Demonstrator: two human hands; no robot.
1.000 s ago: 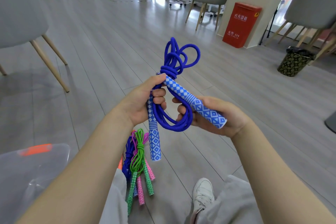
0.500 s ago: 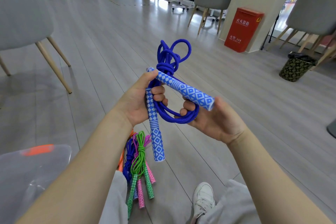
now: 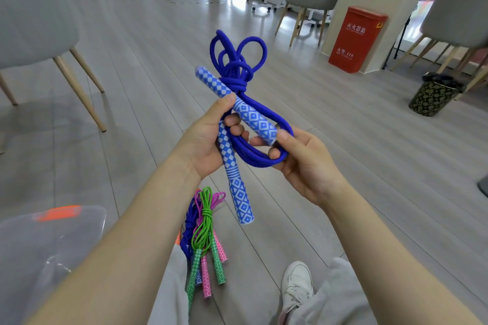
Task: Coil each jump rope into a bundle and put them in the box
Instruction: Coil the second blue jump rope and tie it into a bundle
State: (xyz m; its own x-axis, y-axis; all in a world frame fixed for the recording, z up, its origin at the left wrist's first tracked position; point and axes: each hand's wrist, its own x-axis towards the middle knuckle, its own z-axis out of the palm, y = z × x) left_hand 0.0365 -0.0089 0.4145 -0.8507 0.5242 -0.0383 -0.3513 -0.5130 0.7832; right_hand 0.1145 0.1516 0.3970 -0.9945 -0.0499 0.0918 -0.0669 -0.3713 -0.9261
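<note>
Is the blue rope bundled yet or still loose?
Bundled: the blue rope is wrapped and cinched around its own loops, both hands gripping it. One handle hangs down, out of the box.

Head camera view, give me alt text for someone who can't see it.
Both hands hold a coiled blue jump rope: left hand grips its handles, right hand holds the lower loop. Green and pink ropes lie on the floor below.

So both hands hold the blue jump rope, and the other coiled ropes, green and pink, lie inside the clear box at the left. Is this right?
Not quite. In the head view both the left hand and right hand do hold the blue jump rope, but the green and pink ropes lie on the floor by the person's leg, outside the clear box.
</note>
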